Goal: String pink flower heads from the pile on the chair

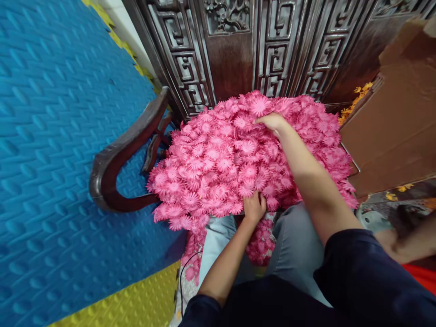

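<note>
A large heap of pink artificial flowers (218,159) spreads in front of my legs, on a support mostly hidden beneath it. My left hand (255,207) rests at the heap's near edge, its fingers bent in among the blossoms; what they hold, if anything, is hidden. Farther back, my right hand (270,121) reaches into the upper part of the heap, with its fingertips partly covered by petals. Beside it lies a paler pink flower (259,106). More pink flowers (260,240) show lower down, between my knees.
A curved dark wooden armrest (112,177) juts out at the left over blue matting (51,136). Carved dark wood panels (230,68) stand behind the heap. At the right are a cardboard box (398,118), yellow flowers (361,97) and another person's arm (415,240).
</note>
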A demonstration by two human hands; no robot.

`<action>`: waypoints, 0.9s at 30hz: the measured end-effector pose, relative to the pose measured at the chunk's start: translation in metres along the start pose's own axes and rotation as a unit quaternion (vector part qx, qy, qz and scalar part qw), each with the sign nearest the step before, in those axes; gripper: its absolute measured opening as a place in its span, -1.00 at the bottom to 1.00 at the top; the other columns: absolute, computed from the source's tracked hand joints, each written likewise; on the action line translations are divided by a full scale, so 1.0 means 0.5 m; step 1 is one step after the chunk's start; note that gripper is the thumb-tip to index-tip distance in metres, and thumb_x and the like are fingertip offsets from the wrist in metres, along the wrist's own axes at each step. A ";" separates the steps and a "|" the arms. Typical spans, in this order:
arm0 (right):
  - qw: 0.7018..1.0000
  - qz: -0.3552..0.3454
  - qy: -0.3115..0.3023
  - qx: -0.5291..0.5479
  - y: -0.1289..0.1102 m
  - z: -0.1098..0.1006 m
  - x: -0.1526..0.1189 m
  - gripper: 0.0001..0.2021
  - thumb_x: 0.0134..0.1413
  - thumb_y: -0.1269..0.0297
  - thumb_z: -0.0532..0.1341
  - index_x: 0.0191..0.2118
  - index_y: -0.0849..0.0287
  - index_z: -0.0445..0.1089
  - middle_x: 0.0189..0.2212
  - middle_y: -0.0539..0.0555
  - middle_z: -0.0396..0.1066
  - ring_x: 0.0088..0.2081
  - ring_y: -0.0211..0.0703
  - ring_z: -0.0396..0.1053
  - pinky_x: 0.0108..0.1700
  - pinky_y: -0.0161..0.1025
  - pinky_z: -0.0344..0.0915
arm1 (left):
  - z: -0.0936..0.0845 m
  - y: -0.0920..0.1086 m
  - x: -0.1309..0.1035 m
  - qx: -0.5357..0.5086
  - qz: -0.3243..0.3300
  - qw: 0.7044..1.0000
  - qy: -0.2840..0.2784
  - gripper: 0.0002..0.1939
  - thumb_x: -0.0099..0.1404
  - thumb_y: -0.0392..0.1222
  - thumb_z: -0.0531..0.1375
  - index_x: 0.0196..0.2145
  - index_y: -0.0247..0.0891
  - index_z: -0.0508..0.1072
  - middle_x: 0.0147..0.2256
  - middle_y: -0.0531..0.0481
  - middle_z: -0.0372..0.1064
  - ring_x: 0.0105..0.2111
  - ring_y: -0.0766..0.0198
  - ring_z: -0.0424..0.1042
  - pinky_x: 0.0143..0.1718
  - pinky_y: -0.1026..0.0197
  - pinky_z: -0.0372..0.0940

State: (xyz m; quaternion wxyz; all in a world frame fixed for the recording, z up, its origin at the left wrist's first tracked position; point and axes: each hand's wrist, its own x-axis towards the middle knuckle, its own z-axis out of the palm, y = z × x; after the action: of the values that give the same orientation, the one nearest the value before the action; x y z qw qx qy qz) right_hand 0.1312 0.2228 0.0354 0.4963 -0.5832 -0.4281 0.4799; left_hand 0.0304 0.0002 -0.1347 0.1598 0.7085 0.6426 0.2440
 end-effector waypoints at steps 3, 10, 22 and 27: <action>0.999 0.007 0.020 0.029 -0.010 0.016 -0.024 -0.81 -0.33 0.64 0.25 -0.63 0.23 0.29 -0.75 -0.17 0.25 -0.59 -0.37 0.26 -0.47 -0.39 0.21 | 0.009 -0.008 -0.007 -0.048 0.004 0.998 0.051 -0.78 0.17 -0.20 0.09 -0.25 -0.35 0.36 -0.34 -0.24 0.45 -0.30 0.07 0.46 -0.23 0.07 0.28; 0.994 0.044 -0.035 0.092 -0.011 0.031 -0.082 -0.88 -0.23 0.61 0.21 -0.58 0.29 0.32 -0.71 -0.11 0.33 -0.58 -0.41 0.30 -0.49 -0.44 0.18 | -0.065 0.065 -0.005 -0.264 -0.013 0.953 0.148 -0.89 0.17 -0.20 0.07 -0.36 -0.23 0.16 -0.37 -0.08 0.26 -0.31 0.25 0.33 -0.20 0.16 0.29; 0.979 0.086 -0.091 0.159 0.013 0.021 -0.179 -0.91 -0.25 0.54 0.25 -0.54 0.24 0.37 -0.66 -0.14 0.36 -0.58 -0.49 0.20 -0.54 -0.49 0.09 | -0.235 0.097 0.077 -0.478 -0.058 0.865 0.140 -0.79 0.21 -0.24 0.13 -0.17 -0.28 0.36 -0.12 -0.12 0.36 -0.16 0.32 0.40 -0.01 0.20 0.28; 0.972 0.093 -0.139 0.162 0.016 0.013 -0.208 -0.93 -0.27 0.53 0.24 -0.56 0.24 0.40 -0.63 -0.11 0.40 -0.53 -0.46 0.28 -0.47 -0.47 0.16 | -0.255 0.086 0.135 -0.460 -0.112 0.860 0.191 -0.50 0.18 -0.14 0.22 0.05 -0.26 0.20 -0.02 -0.17 0.27 -0.12 0.30 0.38 -0.03 0.23 0.27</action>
State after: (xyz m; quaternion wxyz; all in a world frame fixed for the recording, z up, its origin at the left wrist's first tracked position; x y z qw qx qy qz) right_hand 0.1069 0.1211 0.0415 0.4729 -0.4598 -0.3530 0.6636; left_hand -0.0006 0.0503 0.0038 0.3679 0.4171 0.5504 0.6227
